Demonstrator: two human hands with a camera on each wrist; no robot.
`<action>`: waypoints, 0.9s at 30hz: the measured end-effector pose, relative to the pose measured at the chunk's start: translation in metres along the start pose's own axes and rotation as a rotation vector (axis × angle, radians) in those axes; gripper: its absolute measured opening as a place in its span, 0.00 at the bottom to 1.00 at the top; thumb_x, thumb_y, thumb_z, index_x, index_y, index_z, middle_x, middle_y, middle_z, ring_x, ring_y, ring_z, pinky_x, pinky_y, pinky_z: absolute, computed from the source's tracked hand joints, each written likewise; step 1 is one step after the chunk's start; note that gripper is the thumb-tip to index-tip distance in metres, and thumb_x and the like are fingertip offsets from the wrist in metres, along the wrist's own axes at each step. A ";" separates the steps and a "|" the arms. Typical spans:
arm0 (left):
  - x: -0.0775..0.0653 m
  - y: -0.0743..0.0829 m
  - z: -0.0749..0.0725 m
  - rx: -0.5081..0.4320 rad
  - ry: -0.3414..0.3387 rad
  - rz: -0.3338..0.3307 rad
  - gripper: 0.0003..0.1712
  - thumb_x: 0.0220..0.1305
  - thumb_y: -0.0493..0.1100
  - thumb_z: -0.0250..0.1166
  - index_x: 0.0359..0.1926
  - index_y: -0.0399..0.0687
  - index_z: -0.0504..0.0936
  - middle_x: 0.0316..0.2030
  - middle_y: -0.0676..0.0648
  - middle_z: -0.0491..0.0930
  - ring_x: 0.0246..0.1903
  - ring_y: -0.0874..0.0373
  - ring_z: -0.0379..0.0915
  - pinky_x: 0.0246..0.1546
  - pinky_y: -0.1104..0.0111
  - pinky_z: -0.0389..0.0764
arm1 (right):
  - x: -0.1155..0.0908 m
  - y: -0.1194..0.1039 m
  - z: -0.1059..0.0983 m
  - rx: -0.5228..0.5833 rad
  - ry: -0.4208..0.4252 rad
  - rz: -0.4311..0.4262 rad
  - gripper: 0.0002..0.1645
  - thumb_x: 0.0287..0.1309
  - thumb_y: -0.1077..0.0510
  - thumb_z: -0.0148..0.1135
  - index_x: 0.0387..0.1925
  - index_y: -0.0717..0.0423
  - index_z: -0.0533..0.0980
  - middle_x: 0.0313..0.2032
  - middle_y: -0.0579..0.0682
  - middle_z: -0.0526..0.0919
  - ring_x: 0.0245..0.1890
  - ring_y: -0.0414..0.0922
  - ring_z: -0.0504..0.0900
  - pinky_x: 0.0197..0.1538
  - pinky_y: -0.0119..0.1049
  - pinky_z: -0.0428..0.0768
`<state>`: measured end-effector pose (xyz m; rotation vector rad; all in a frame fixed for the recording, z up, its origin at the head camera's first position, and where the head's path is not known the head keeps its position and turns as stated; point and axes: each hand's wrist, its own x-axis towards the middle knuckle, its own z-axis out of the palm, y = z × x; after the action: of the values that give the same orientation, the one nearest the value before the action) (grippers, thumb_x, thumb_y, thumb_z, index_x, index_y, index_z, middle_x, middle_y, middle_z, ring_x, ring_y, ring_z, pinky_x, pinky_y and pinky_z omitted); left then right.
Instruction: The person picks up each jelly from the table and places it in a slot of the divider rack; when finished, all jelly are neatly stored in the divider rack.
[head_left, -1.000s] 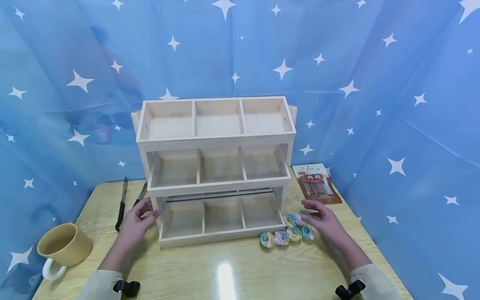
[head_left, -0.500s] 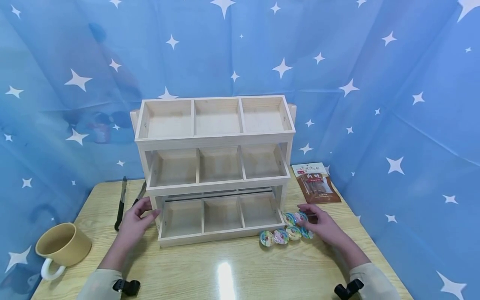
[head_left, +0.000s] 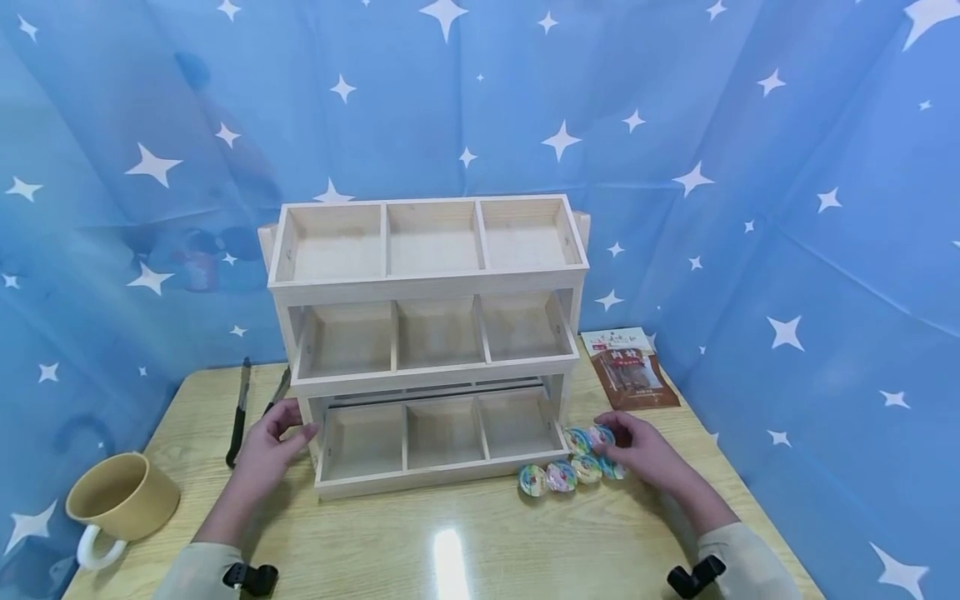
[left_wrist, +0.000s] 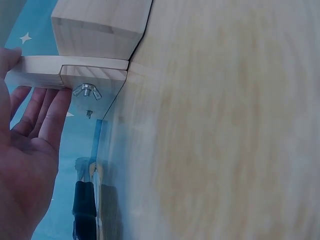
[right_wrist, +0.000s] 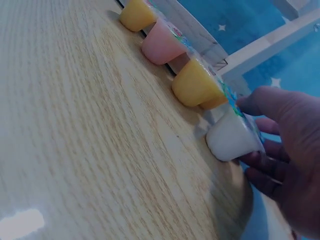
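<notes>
Right wrist view shows us the white cup [right_wrist: 230,137] held between thumb and fingers of the right hand [right_wrist: 302,155]. We find it at four o'clock from the wooden rack [head_left: 435,375], close beside other sealed cups [head_left: 561,476]. At the rack's eight o'clock, the left hand [head_left: 267,443] grips its side board [left_wrist: 40,75]. Farther out, we see a tan mug [head_left: 146,508] at eight, a brown packet [head_left: 633,375] at three and a starry blue curtain [head_left: 420,125] at twelve.
</notes>
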<state>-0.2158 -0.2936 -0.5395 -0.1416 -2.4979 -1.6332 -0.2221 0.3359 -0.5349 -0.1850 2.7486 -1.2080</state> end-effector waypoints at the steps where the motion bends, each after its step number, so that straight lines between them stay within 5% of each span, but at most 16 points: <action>1: 0.000 -0.001 -0.001 0.002 0.001 -0.003 0.23 0.80 0.45 0.71 0.68 0.42 0.80 0.57 0.39 0.84 0.53 0.66 0.79 0.49 0.72 0.84 | 0.001 -0.001 0.000 -0.006 -0.002 -0.005 0.30 0.72 0.49 0.77 0.66 0.59 0.80 0.52 0.52 0.85 0.50 0.49 0.80 0.52 0.43 0.80; 11: 0.000 -0.003 -0.003 0.042 -0.019 -0.020 0.25 0.80 0.48 0.71 0.70 0.45 0.80 0.60 0.42 0.84 0.54 0.67 0.78 0.51 0.73 0.80 | 0.004 -0.001 0.002 -0.050 0.041 -0.011 0.25 0.71 0.52 0.77 0.62 0.58 0.83 0.48 0.49 0.87 0.45 0.46 0.81 0.47 0.38 0.83; 27: 0.003 -0.002 -0.004 0.050 -0.018 -0.039 0.25 0.80 0.50 0.71 0.70 0.48 0.80 0.60 0.44 0.84 0.56 0.64 0.78 0.52 0.74 0.80 | 0.000 -0.011 0.005 0.015 0.361 -0.182 0.25 0.70 0.61 0.75 0.65 0.60 0.81 0.53 0.54 0.85 0.49 0.48 0.81 0.50 0.29 0.80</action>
<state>-0.2188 -0.2974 -0.5390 -0.1032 -2.5684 -1.5885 -0.2203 0.3244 -0.5299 -0.2423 3.0851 -1.4326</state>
